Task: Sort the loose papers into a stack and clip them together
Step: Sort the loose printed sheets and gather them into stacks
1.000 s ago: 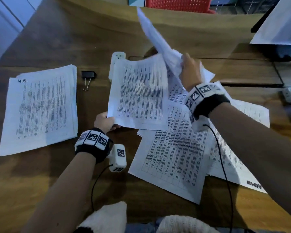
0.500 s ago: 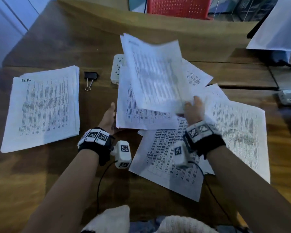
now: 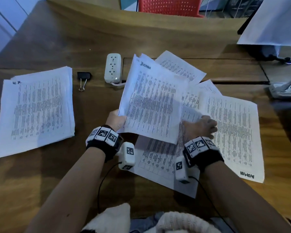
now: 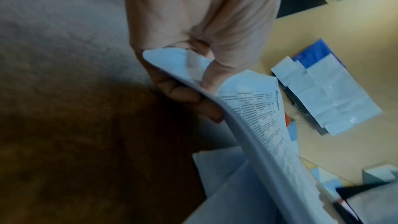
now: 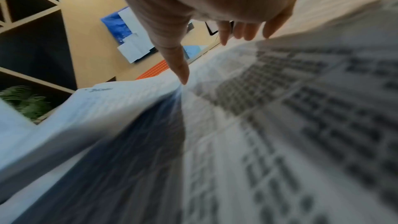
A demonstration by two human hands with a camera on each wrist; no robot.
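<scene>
My left hand (image 3: 116, 121) grips the near-left corner of a few printed sheets (image 3: 151, 101) and holds them tilted up off the table; in the left wrist view the thumb (image 4: 206, 74) lies on top of the sheets (image 4: 258, 117) and the fingers are below. My right hand (image 3: 200, 126) hovers over the loose sheets (image 3: 233, 132) at the right with fingers (image 5: 245, 31) straight and holding nothing; its thumb tip touches paper. A squared stack marked "H.R." (image 3: 35, 110) lies at the left. The black binder clip (image 3: 83, 77) sits beside it.
A white power strip (image 3: 112, 68) lies behind the held sheets, its cable running under them. More loose sheets (image 3: 158, 165) spread between my wrists and further back (image 3: 181, 68). A red chair (image 3: 168, 5) stands beyond the table (image 3: 57, 39). Cables and another strip (image 3: 284, 89) lie far right.
The right hand brought the raised sheet down onto the sheet by the left hand, let go and moved right over the loose sheets. The left hand now grips both sheets.
</scene>
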